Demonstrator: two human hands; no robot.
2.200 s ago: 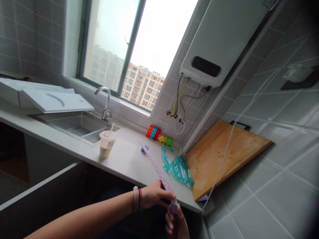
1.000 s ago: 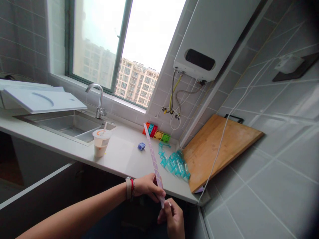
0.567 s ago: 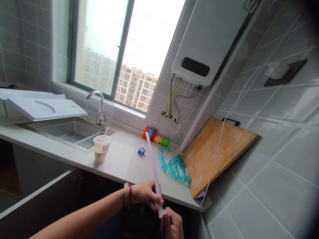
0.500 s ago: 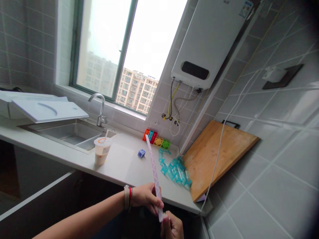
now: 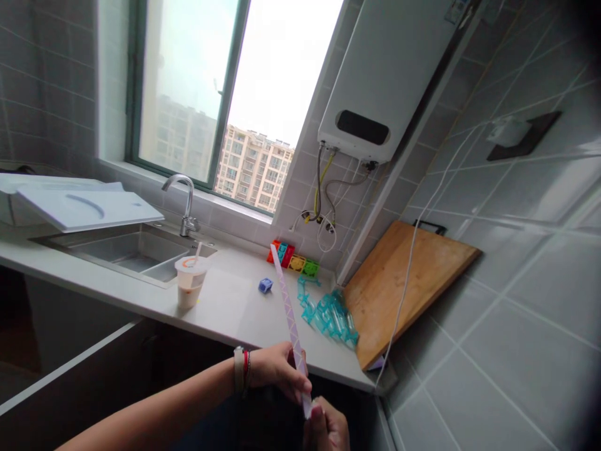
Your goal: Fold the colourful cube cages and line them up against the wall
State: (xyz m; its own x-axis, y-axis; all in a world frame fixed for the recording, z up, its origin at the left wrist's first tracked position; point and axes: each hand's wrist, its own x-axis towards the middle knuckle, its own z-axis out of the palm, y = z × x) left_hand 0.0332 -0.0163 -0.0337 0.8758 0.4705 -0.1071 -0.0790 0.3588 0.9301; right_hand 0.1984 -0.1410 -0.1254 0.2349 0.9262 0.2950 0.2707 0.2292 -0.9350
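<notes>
A long, narrow lilac paper strip (image 5: 287,307) with a pale zigzag pattern slants up and away over the counter. My left hand (image 5: 280,368), with bands on its wrist, is closed around the strip not far from its near end. Close below it, my right hand (image 5: 329,427) pinches the strip's near tip between thumb and fingers, partly cut off by the frame's bottom edge. Past the hands, a small blue plastic piece (image 5: 265,285) lies left of the strip. Clear teal plastic pieces (image 5: 332,318) are heaped to its right.
A lidded drink cup (image 5: 190,285) with a straw stands near the counter's front edge. Beyond it are the sink (image 5: 126,247) and faucet (image 5: 186,203). Coloured plastic blocks (image 5: 297,262) line the wall. A wooden board (image 5: 404,282) leans at right, crossed by a white cable (image 5: 409,263).
The camera view has shifted slightly, moving the scene a little left. Both hands keep their hold on the paper strip, with the right hand nearly unchanged at its tip.
</notes>
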